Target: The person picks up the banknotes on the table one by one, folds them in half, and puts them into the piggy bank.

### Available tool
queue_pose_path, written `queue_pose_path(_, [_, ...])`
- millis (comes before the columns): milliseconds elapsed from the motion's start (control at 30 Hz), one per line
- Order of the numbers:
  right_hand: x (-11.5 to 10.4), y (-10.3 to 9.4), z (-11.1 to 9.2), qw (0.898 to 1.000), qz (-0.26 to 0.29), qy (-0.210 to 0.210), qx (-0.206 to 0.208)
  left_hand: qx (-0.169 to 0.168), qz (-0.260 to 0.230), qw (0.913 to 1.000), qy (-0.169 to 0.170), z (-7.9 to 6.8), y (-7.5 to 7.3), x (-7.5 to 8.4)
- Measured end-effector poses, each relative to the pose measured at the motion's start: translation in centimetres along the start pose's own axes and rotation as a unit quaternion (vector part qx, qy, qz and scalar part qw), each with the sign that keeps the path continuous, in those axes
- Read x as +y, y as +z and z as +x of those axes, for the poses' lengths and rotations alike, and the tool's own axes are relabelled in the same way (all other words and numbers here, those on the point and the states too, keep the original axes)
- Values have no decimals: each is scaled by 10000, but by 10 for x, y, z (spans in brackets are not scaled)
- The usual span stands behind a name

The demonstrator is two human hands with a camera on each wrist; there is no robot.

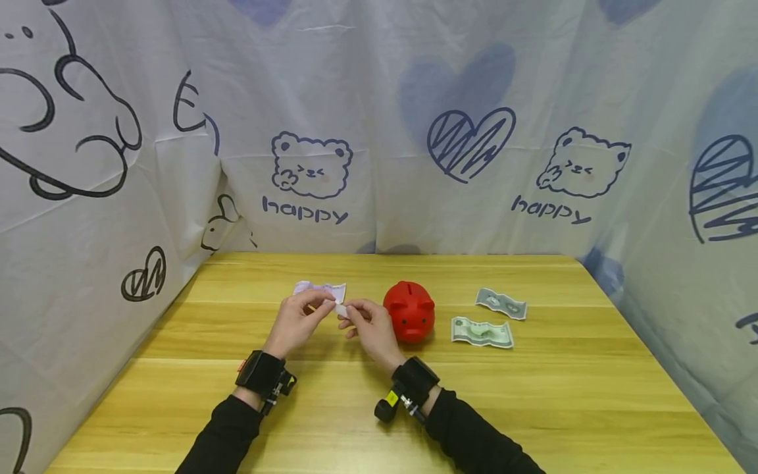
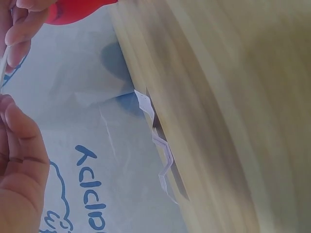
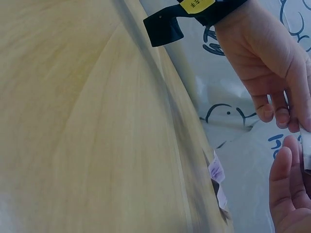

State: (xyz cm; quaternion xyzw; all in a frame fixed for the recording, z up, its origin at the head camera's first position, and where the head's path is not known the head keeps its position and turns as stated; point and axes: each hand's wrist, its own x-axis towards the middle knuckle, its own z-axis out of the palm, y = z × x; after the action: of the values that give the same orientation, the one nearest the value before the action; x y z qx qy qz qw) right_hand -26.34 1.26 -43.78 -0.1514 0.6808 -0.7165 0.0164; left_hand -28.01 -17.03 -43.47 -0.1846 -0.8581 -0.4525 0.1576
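Observation:
Between my two hands is a small folded whitish paper (image 1: 341, 309), its printing too small to read. My left hand (image 1: 299, 320) pinches its left end with thumb and fingertips. The other end lies in the fingers of my right hand (image 1: 374, 329). In the right wrist view the paper (image 3: 306, 148) shows as a narrow flat strip at the right edge. Just behind the hands, a creased pale purple banknote (image 1: 322, 288) lies on the table. Close by the right hand stands a red piggy bank (image 1: 410, 313) with a slot on top.
To the right of the piggy bank lie two creased notes, a green banknote (image 1: 482, 332) and a grey-green banknote (image 1: 501, 303) behind it. The wooden table (image 1: 562, 408) ends at a printed cloth (image 1: 385, 197) hung at the back and sides.

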Motion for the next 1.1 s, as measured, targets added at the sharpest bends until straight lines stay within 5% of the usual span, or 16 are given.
queue_pose_path(400, [0,2,0,9984,-126,115,-533,-286,-120,9993,190,0,-1,-1])
queue_pose_path(633, [-1,3,-3,9983,-425,74,-384,-279,-188,9991,254,0,0,-1])
queue_pose_path(1100, [32,-3,9,9972,-698,-147,-244,-120,-369,9990,-200,0,0,2])
